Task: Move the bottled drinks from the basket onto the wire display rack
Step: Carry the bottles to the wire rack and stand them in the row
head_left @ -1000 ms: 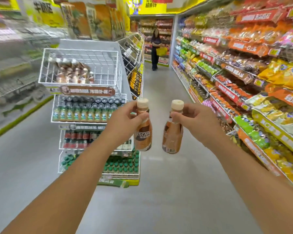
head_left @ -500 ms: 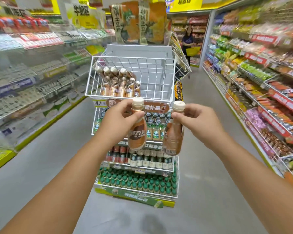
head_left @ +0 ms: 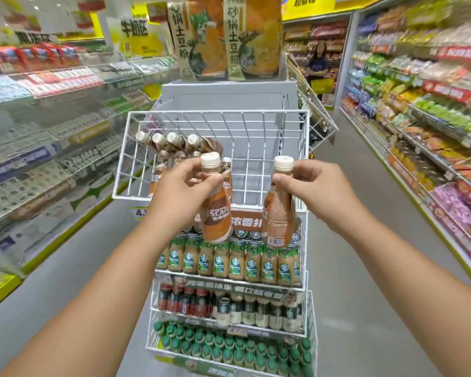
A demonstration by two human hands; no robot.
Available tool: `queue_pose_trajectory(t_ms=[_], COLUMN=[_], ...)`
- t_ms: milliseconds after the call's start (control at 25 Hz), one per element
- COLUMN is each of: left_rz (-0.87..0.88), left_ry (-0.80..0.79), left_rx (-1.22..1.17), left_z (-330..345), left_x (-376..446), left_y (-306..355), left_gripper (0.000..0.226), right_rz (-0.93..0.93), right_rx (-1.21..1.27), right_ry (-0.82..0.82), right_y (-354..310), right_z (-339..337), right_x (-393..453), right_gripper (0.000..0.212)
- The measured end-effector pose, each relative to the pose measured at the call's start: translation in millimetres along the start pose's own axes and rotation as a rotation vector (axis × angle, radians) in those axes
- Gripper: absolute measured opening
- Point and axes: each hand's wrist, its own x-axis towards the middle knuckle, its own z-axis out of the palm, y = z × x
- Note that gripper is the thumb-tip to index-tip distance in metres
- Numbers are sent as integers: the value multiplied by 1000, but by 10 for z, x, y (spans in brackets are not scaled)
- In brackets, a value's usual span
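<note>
You stand in a shop aisle facing the wire rack (head_left: 211, 156). Your left hand (head_left: 181, 191) and right hand (head_left: 317, 189) each pinch a coffee bottle (head_left: 215, 213) by the neck, held before the top tier. A few bottles (head_left: 172, 148) already sit inside it; both of yours remain unplaced.

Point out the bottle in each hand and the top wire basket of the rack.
left-hand bottle (head_left: 216, 219), head view, brown label.
right-hand bottle (head_left: 279, 213), head view, body.
top wire basket (head_left: 256, 170), head view, front grid.
</note>
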Motion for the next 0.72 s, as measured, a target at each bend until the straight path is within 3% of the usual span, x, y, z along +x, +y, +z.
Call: queue_pose_trajectory(t_ms=[280, 480, 720], left_rz=[-19, -41, -36], left_ry=[10, -84, -130], left_rx=[1, -23, 41], left_z=[224, 394, 443], left_x=[1125, 1668, 2063], left_y=[-256, -597, -879], left_gripper=[10, 25, 22], right_rz=[17, 112, 250], right_rx=[-40, -29, -122], right_ry=[14, 77, 92], right_y=[292, 584, 879], right_z=[131, 390, 804], right_x=[1061, 1487, 1932], right_gripper=[14, 15, 19])
